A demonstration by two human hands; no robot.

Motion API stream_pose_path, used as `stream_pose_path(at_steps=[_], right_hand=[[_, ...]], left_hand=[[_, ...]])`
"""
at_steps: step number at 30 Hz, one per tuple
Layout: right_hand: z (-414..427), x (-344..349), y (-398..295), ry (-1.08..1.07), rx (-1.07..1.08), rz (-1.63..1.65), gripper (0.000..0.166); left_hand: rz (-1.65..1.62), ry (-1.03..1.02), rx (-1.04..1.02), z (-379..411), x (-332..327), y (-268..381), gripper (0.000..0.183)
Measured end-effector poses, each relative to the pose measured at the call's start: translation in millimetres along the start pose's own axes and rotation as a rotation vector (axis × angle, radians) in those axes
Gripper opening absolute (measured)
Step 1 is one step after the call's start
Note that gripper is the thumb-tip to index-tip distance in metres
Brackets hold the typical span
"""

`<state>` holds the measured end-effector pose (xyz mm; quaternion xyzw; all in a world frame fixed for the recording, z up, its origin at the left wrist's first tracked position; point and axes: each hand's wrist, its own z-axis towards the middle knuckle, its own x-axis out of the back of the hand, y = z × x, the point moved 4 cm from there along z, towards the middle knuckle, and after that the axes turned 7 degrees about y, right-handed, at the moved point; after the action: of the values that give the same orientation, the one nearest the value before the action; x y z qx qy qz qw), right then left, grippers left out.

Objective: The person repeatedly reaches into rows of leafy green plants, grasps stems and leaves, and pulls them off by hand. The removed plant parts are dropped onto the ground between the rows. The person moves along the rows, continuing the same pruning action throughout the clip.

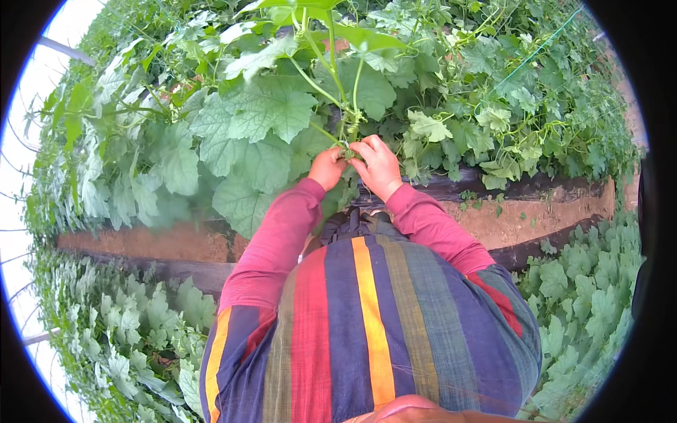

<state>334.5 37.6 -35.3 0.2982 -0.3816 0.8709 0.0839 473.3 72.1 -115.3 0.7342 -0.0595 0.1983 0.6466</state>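
My left hand [327, 168] and my right hand [381, 165] meet at the lower stem of a climbing vine [338, 79], their fingertips pinched together. Between them sits a small tangle of green tendrils or stem [347, 153]; its details are too small to make out. A thin pale string appears to run up along the stem just above my fingers. Coiled tendrils [353, 122] cluster there too. Broad lobed leaves [270, 108] spread to the left of the stem, several hanging beside my left forearm.
Dense vine foliage [486, 79] fills the far side, with a green twine [539, 48] slanting through it at right. Dark plastic mulch film [476, 182] edges the bare soil path [529, 219]. Another leafy row [132, 328] grows behind me. Curved greenhouse frame parts [66, 51] show at left.
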Motion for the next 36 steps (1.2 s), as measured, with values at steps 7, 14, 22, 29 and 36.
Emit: stream_pose_path(at_steps=[7, 14, 22, 29, 36], right_hand=[[-0.8, 5.5, 26.5, 0.073, 0.155, 0.093, 0.018], [1.0, 24.7, 62.2, 0.031, 0.139, 0.247, 0.018], [46.1, 41.1, 57.1, -0.785, -0.407, 0.746, 0.009], [38.3, 59.4, 102.4, -1.23, -0.504, 0.806, 0.017], [-6.4, -50.2, 119.4, -0.873, -0.532, 0.563, 0.026]], left_hand=[[-0.173, 0.141, 0.109, 2.2, -25.5, -6.9, 0.009], [-0.464, 0.158, 0.204, 8.0, -43.7, 13.7, 0.037], [-0.045, 0.244, 0.036, 12.9, -29.1, 13.8, 0.021], [-0.416, 0.336, 0.206, -11.4, 8.4, 17.7, 0.01], [-0.464, 0.38, 0.208, -42.1, 21.9, 32.0, 0.015]])
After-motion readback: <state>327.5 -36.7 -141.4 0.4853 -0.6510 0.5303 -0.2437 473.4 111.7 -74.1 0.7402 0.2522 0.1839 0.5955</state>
